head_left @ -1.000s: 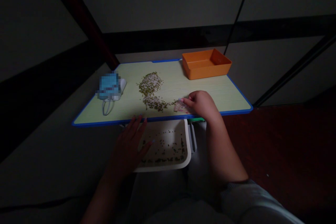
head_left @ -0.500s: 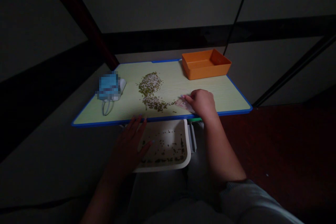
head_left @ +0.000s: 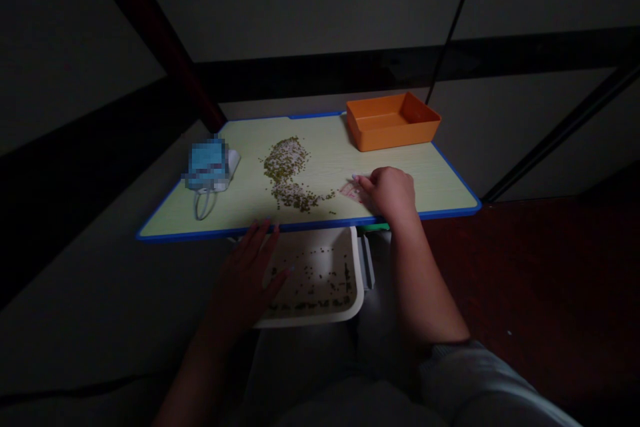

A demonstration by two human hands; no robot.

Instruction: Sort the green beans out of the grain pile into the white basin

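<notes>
On the board (head_left: 320, 160) lies a pile of small green beans mixed with pale grains (head_left: 286, 159), and a looser strip of them (head_left: 295, 196) trails toward the right. My right hand (head_left: 393, 192) is closed, thumb and fingers pinching a thin pale card with red markings (head_left: 352, 192) low against the board. The card's right part is hidden under the hand. My left hand (head_left: 250, 267) is open, fingers spread, its tips at the board's front blue edge. Below that edge, a white tub (head_left: 358, 280) holds scattered dark beans; the left hand partly covers it.
An orange open box (head_left: 395, 139) stands at the board's back right corner. At the left edge sit a blurred-out blue item (head_left: 207, 163) and a white object with a loop of cord (head_left: 201, 203). A wall rises behind the board.
My right hand has shifted slightly right and up with the card, away from the strip of beans. More of the card's red marking shows. The left hand stays put.
</notes>
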